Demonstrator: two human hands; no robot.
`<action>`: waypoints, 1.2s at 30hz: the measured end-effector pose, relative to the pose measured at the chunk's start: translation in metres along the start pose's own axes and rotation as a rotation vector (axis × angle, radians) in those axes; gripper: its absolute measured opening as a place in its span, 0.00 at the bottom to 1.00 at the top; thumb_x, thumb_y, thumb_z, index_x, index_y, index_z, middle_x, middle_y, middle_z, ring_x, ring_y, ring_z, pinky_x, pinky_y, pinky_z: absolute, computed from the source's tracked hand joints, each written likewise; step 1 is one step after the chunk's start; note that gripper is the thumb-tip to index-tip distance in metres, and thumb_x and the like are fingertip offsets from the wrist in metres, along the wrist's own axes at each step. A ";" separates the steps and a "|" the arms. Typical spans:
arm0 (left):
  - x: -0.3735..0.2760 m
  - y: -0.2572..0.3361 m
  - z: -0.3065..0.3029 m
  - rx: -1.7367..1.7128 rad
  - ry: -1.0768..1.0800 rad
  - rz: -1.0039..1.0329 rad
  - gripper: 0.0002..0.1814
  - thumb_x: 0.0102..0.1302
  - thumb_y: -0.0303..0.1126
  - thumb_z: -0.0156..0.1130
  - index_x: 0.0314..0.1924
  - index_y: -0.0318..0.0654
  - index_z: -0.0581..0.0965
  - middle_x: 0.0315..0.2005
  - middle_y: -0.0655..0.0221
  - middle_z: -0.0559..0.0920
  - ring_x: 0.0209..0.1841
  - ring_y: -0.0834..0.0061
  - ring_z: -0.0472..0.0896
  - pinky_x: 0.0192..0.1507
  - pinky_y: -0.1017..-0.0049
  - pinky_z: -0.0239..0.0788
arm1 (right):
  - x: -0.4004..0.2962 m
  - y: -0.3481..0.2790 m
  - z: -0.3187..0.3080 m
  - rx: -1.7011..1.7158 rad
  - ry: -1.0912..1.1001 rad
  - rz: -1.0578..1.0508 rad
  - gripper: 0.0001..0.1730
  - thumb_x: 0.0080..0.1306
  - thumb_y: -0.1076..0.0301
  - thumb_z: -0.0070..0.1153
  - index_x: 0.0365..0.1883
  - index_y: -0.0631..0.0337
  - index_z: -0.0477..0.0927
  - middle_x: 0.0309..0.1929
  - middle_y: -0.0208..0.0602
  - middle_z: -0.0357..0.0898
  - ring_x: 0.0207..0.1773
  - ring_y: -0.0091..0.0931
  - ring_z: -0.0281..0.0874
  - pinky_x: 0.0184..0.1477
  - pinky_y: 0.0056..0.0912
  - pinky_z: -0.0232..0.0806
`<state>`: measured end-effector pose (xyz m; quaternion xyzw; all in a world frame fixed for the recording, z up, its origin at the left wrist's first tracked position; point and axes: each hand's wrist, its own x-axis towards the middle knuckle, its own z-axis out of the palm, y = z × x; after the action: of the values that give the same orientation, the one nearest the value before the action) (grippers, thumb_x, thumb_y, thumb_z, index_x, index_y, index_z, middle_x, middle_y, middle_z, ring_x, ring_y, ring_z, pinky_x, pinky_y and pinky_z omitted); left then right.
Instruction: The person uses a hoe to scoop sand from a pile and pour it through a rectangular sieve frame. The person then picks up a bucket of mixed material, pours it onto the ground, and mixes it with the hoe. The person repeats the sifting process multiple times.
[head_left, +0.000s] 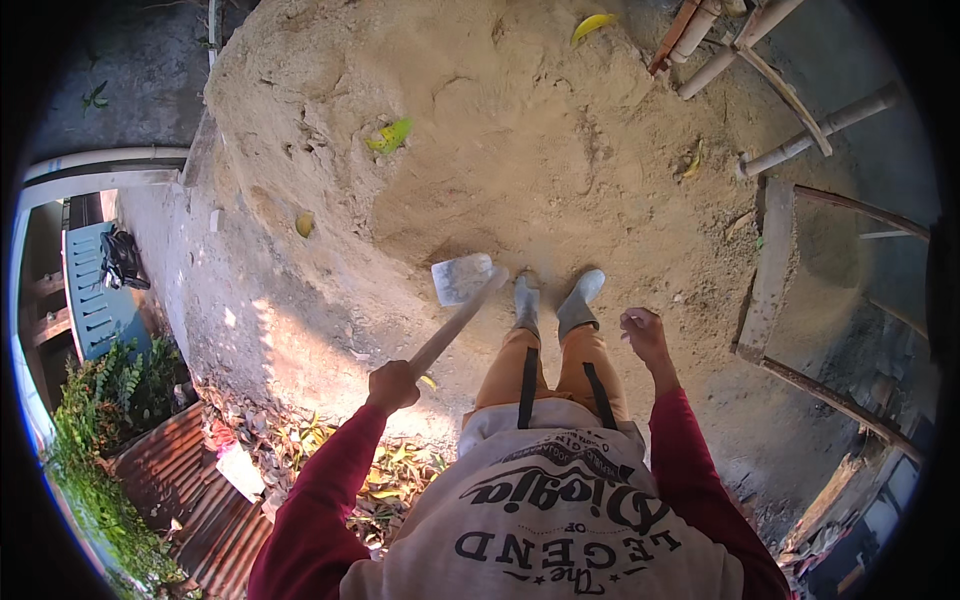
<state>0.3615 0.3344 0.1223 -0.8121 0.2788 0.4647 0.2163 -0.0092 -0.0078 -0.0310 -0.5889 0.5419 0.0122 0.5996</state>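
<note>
My left hand (394, 386) is closed around the wooden handle of a hoe (454, 330). The hoe's pale metal blade (459, 280) rests at the foot of a large sand heap (480, 142), left of my boots. To the right of my legs, my right hand (643, 334) hangs over the sandy ground with its fingers loosely curled and nothing seen in it. My grey boots (579, 300) stand side by side, toes toward the heap.
Bamboo poles (821, 129) and a wooden board (769, 266) border the heap on the right. Yellow-green leaves (390, 136) lie on the sand. Dry leaves (394, 476), a rusty corrugated metal sheet (202, 495) and green plants (112, 450) are at lower left, below a blue slotted panel (101, 289).
</note>
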 end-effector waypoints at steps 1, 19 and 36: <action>-0.004 0.021 -0.010 0.000 0.026 0.007 0.16 0.54 0.33 0.64 0.43 0.38 0.83 0.41 0.56 0.87 0.47 0.55 0.86 0.50 0.60 0.78 | 0.011 -0.001 0.017 0.041 -0.044 -0.020 0.14 0.72 0.65 0.58 0.47 0.69 0.81 0.38 0.40 0.85 0.36 0.25 0.84 0.33 0.29 0.75; -0.048 0.334 -0.206 0.146 0.086 0.684 0.25 0.64 0.45 0.66 0.51 0.30 0.76 0.35 0.48 0.85 0.42 0.51 0.85 0.45 0.57 0.76 | 0.118 -0.045 -0.079 1.385 0.451 0.473 0.10 0.60 0.74 0.60 0.37 0.64 0.72 0.26 0.44 0.74 0.25 0.36 0.75 0.29 0.45 0.72; 0.177 0.206 -0.398 -0.542 0.498 0.648 0.21 0.51 0.30 0.78 0.46 0.30 0.84 0.37 0.51 0.87 0.38 0.59 0.88 0.43 0.67 0.78 | 0.383 -0.228 0.100 1.639 0.431 0.507 0.07 0.61 0.76 0.56 0.36 0.66 0.73 0.22 0.44 0.72 0.23 0.36 0.73 0.29 0.41 0.71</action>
<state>0.5521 -0.1079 0.1375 -0.7969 0.4295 0.3558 -0.2320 0.3609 -0.2446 -0.1550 0.1745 0.5958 -0.3586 0.6972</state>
